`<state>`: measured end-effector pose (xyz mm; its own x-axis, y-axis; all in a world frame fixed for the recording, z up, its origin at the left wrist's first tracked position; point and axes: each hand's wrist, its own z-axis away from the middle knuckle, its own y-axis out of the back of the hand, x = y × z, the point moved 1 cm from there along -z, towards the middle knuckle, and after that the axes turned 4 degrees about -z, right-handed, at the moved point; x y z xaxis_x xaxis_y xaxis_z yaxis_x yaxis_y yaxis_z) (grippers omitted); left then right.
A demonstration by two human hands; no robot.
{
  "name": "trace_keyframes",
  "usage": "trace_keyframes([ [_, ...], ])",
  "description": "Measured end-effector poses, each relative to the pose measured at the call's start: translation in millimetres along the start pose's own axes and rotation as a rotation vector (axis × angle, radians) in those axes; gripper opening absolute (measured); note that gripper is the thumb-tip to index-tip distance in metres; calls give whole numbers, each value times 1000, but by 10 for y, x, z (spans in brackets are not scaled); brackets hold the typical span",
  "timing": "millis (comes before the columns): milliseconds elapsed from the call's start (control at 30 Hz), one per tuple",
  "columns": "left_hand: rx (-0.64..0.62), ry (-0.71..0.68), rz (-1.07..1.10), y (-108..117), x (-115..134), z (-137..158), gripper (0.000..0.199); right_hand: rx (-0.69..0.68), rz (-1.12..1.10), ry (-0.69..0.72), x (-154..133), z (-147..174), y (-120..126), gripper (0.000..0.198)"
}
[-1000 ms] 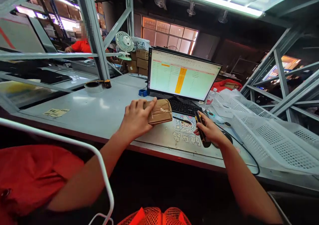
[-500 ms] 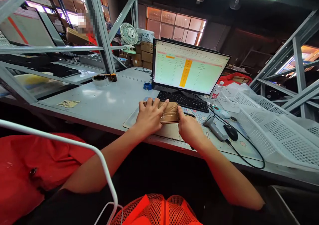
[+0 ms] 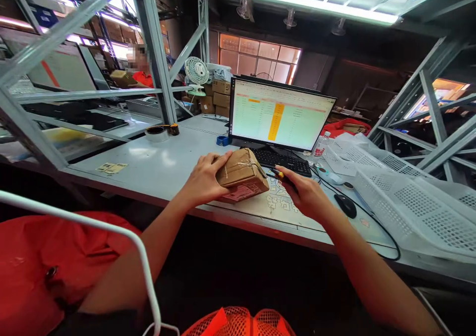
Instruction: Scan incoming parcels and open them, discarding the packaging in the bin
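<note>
A small brown cardboard box is tilted over the desk mat, with tape across its top and a crumpled right end. My left hand is closed on the box's left side, thumb along the near edge. Just right of the box, my right hand grips a box cutter with a yellow and black body. The cutter's tip points at the box's right end; a small gap seems to separate them. My palm and fingers hide most of the cutter.
Behind the box stand a keyboard and a monitor. A mouse and white perforated baskets lie to the right. Tape rolls and yellow labels sit on the desk's left. A co-worker holds a box beyond the frame.
The box has been turned and tipped, so its printed near side and right end show. My right hand has drawn away from it to the right, with the cutter now visible.
</note>
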<state>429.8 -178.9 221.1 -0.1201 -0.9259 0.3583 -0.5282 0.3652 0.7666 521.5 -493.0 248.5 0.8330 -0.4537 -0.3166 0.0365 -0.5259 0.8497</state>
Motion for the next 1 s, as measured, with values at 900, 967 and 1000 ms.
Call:
trace_keyframes([
  [900, -144, 187, 861, -946, -1054, 311, 134, -113, 462, -217, 1097, -16, -624, 56],
  [967, -87, 174, 865, -782, -1042, 205, 130, -158, 505, -337, 1277, 197, -711, 56],
  [1000, -51, 158, 836, -667, -1011, 118, 123, -189, 528, -389, 1357, 283, -755, 56],
])
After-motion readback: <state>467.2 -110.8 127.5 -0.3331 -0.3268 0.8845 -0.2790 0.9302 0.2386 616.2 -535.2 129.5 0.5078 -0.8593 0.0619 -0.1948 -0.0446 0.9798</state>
